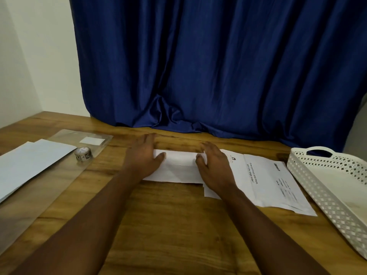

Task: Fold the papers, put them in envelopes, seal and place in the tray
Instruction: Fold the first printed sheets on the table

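Head view: white envelopes (29,163) are cut off at the left table (178,225) edge, beside a tape roll (83,154). Bare wood is seen toward the near edge. The folded paper (179,167) lies mid-table, long axis left-right, pinned flat by the left hand (144,155) and right hand (214,167), fingers relaxed; its ends are hidden. Printed sheets (274,183) adjoin. The tray (325,187) is clipped at right.

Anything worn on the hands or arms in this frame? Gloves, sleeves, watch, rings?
Nothing visible. The left hand and right hand are bare, no gloves. Both forearms are uncovered up to the frame edge, with no sleeve, watch or wristband in view. No rings show, though the fingers are slightly blurred.
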Available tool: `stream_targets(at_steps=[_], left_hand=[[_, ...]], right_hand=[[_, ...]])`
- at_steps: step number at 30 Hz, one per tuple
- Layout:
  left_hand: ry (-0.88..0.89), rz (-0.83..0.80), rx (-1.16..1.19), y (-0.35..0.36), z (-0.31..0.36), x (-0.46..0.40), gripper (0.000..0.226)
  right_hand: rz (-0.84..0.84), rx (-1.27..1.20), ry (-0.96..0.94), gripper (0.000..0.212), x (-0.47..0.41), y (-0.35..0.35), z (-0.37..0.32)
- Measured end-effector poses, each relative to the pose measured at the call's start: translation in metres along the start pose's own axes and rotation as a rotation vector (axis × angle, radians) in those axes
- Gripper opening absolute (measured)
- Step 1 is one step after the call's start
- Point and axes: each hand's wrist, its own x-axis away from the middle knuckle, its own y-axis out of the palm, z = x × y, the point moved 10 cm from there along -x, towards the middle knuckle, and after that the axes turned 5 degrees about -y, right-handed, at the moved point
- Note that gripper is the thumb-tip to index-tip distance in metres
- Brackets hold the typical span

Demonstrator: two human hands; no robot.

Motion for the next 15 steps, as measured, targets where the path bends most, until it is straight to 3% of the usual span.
stream_targets(at_steps=[4, 8, 15], left_hand=[[0.232, -0.240, -0.167, 0.044, 0.032, 0.011, 0.063], [0.223, -0.465, -0.295, 0.074, 0.026, 0.023, 0.070], [0.172, -0.443, -0.363, 0.077, 0.023, 0.016, 0.066]], right_hand=[[-0.137, 0.005, -0.084, 0.053, -0.008, 0.028, -0.038], [-0.449, 0.076, -0.136, 0.057, 0.004, 0.077, -0.054], [-0.535, 0.264, -0.008, 0.072, -0.003, 0.081, 0.005]])
